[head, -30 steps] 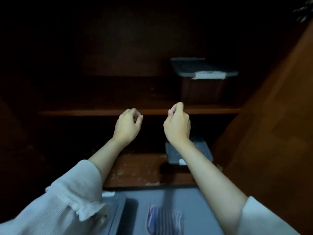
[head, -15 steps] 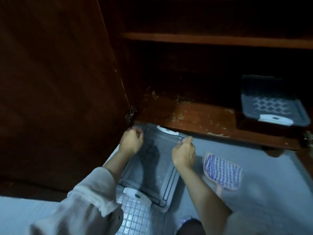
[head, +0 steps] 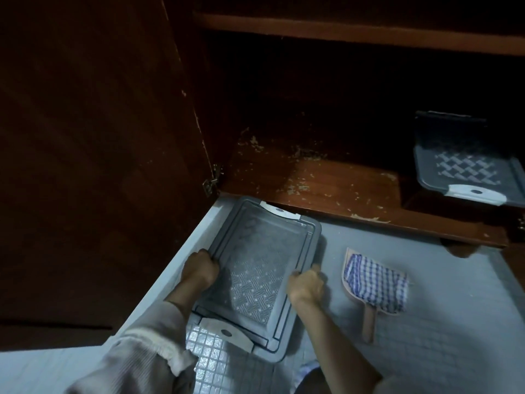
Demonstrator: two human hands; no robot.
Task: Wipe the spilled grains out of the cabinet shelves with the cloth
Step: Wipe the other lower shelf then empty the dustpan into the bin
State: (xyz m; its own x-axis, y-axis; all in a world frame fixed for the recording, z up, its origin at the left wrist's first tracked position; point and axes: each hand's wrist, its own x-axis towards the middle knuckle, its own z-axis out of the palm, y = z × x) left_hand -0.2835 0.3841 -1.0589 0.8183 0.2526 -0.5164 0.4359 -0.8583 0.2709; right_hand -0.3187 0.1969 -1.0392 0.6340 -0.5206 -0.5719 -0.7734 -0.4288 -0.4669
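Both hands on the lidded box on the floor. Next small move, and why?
Probably release the right hand from the lidded box and reach for the checked cloth beside it: grains litter the bottom shelf, and the cloth lies untouched.

The cloth (head: 375, 282), checked in blue and white and loosely crumpled, lies on a pale pink dustpan (head: 368, 322) on the floor, just in front of the cabinet and toward the right. The bottom shelf (head: 341, 177) is glossy reddish-brown wood with pale grains (head: 295, 190) strewn over it, thickest in its far left corner and in patches toward its near edge. The upper shelf (head: 341, 31) shows only its front edge, so its top cannot be seen.
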